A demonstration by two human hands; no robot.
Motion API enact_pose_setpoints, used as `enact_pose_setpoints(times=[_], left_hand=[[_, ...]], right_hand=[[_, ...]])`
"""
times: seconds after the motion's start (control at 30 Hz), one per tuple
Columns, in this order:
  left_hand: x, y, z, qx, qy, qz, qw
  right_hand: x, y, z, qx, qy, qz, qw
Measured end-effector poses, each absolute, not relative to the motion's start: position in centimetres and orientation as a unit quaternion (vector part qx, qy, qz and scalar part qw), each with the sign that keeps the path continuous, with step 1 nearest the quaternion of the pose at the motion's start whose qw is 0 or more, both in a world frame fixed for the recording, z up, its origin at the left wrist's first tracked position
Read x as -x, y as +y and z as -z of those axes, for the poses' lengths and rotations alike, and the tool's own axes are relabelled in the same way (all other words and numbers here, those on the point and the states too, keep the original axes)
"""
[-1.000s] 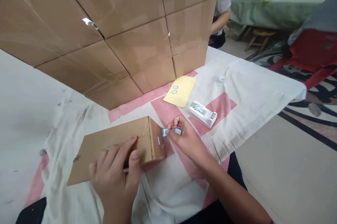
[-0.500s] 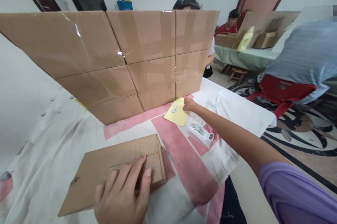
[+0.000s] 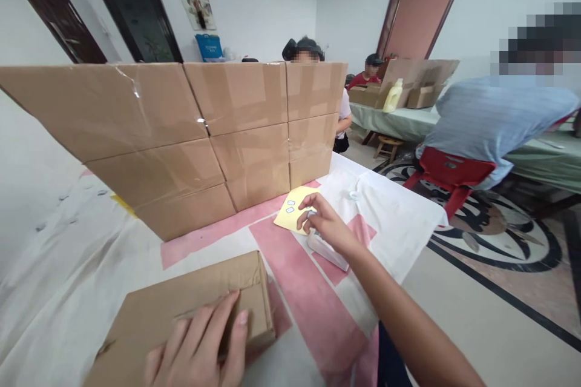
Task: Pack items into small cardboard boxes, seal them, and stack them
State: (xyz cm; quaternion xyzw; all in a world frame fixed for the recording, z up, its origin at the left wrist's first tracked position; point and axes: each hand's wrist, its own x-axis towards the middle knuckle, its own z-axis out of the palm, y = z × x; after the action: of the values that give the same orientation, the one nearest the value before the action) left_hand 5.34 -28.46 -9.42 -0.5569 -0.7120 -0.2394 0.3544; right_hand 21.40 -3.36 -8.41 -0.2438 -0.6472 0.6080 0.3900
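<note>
Head view, single camera, looking down and forward over a table covered with a white cloth crossed by pink bands. Left hand at the bottom edge, lying flat and spread on top of a flat cardboard box, fingers loose, palm down, gripping nothing. The box sits on the cloth right in front of the person, its near right corner over a pink band. Right hand reaches out over the middle of the table, arm extended; thumb and fingers are drawn close together in a narrow pinch on what looks like a small label, too small to read. That hand hovers just above a white tape dispenser, which lies on the cloth and is half hidden under it. Just beside the fingertips, to the left, a yellow sheet lies flat with two more blue-edged labels on it. Behind the sheet a wall of taped cardboard cartons stands across the table. Beyond: a person behind the cartons, a second in red at a green-covered table, a third in a blue-grey shirt on a red chair.
</note>
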Motion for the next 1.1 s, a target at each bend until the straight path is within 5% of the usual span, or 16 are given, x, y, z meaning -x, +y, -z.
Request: enact_pose_setpoints(times=[0.33,0.77,1.1], left_hand=[[-6.2,-28.8,8.8,0.556,-0.731,0.236,0.318],[-6.0,-28.7,8.4,0.566,-0.730,0.225,0.311],[-6.4,-28.7,8.3,0.559,-0.742,0.224,0.294]], right_hand=[[-19.4,-10.1,11.9,0.257,-0.501,-0.666,0.489],[-19.5,-14.9,12.4,0.252,-0.497,-0.759,0.337],[-19.7,-14.8,12.9,0.277,-0.500,-0.751,0.330]])
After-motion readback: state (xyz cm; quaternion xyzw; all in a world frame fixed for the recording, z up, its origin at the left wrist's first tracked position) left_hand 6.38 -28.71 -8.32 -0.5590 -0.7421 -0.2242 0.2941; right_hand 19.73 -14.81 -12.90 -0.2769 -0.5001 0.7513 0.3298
